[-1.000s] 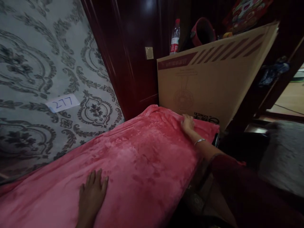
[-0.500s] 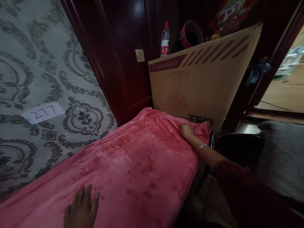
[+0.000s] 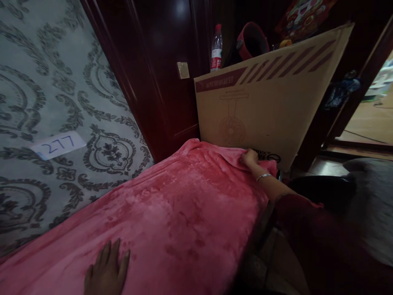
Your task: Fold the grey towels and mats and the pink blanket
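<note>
A plush pink blanket [image 3: 172, 205] covers a long, raised surface along the wall, with small wrinkles and darker brushed patches. My left hand [image 3: 106, 268] lies flat on it near the bottom of the view, fingers spread. At the far right corner, my right hand [image 3: 250, 159] has its fingers closed on the blanket's edge, where the cloth bunches and folds. A silver bracelet circles that wrist. What the blanket lies on is hidden.
Behind the far end stands a large cardboard box [image 3: 264, 102] with a fan drawing. A plastic bottle [image 3: 216, 51] and a red round object [image 3: 252, 41] show above it. Patterned wallpaper [image 3: 61, 102] runs along the left; a grey padded seat [image 3: 374, 205] is at right.
My right hand has moved slightly right and up with the blanket's edge, drawing the far corner along. My left hand stays flat in the same place.
</note>
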